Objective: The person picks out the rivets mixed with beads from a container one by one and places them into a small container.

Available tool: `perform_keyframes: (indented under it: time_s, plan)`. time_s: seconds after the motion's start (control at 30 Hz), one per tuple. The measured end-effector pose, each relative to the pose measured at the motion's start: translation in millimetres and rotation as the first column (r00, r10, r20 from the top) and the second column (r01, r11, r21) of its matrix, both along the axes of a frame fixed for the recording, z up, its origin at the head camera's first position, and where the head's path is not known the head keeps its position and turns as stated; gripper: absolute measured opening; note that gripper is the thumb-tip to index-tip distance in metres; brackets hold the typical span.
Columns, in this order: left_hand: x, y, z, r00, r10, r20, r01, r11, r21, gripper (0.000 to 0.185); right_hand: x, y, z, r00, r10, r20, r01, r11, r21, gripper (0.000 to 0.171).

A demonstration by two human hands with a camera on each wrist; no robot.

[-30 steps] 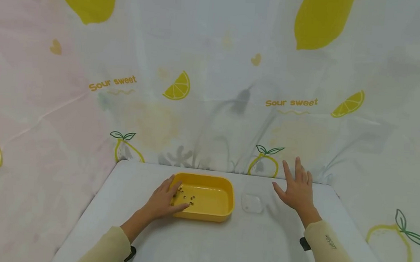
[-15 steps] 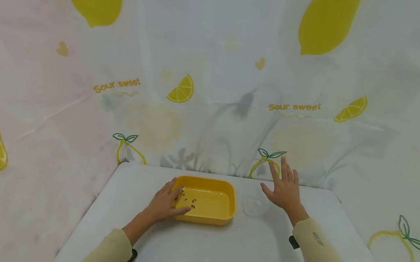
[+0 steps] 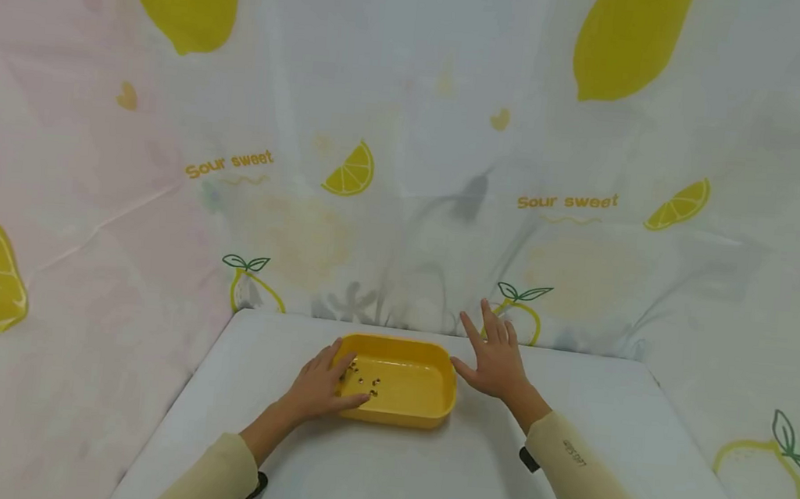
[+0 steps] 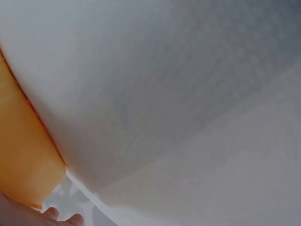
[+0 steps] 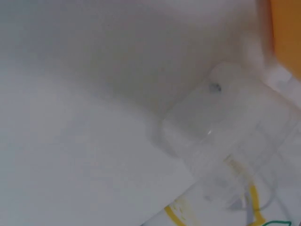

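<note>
A yellow tray (image 3: 410, 383) lies on the white table (image 3: 425, 471) and holds several small brown bits (image 3: 365, 376). My left hand (image 3: 335, 377) rests on its left end, fingers laid over the rim and thumb along the front edge. In the left wrist view the tray (image 4: 23, 155) shows with fingertips (image 4: 63, 217) at the bottom. Just right of the tray my right hand (image 3: 489, 352) hovers with fingers spread, hiding a small clear container in the head view. The right wrist view shows that clear container (image 5: 225, 117) on the table beside the tray's edge (image 5: 288, 33).
A lemon-print curtain (image 3: 407, 164) hangs close behind the table and wraps round both sides. The table's far edge (image 3: 575, 353) meets it right behind the tray. White surface stretches in front of the tray and to the right.
My right hand has moved left from the table's right side to the tray's right end and now covers the clear container in the head view. The left hand has stayed on the tray.
</note>
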State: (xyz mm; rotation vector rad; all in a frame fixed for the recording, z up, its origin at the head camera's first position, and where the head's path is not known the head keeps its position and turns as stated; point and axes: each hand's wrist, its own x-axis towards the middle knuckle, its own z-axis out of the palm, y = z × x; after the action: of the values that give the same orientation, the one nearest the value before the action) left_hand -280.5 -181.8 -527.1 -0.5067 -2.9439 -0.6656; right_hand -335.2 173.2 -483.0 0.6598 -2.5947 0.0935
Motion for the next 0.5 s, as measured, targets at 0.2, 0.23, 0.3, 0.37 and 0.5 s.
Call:
perform_keyframes:
  time_s: [0.2, 0.23, 0.3, 0.37, 0.5]
  plan:
    - [0.9, 1, -2.7, 1.000, 0.000, 0.021, 0.000, 1.000, 0.004, 0.091, 7.3, -20, -10.3, 0.999, 0.027, 0.022, -0.027, 0.999, -0.030, 0.083]
    - [1.2, 1, -3.0, 1.000, 0.001, 0.023, -0.001, 1.000, 0.004, 0.092, 8.3, -23, -11.6, 0.999, 0.032, 0.033, -0.031, 0.999, -0.038, 0.083]
    - [2.3, 0, -2.5, 1.000, 0.003, 0.025, -0.003, 1.000, 0.010, 0.092, 8.5, -31, -15.0, 0.998, 0.044, 0.043, -0.042, 0.998, -0.053, 0.084]
    - [3.1, 0, -2.0, 1.000, 0.009, 0.021, -0.009, 1.000, 0.007, 0.093, 7.4, -38, -19.3, 0.997, 0.057, 0.050, -0.054, 0.997, -0.056, 0.084]
    - [2.4, 1, -1.3, 1.000, 0.016, 0.011, -0.016, 1.000, 0.007, 0.092, 5.4, -53, -28.4, 0.996, 0.081, 0.037, -0.078, 0.994, -0.078, 0.084]
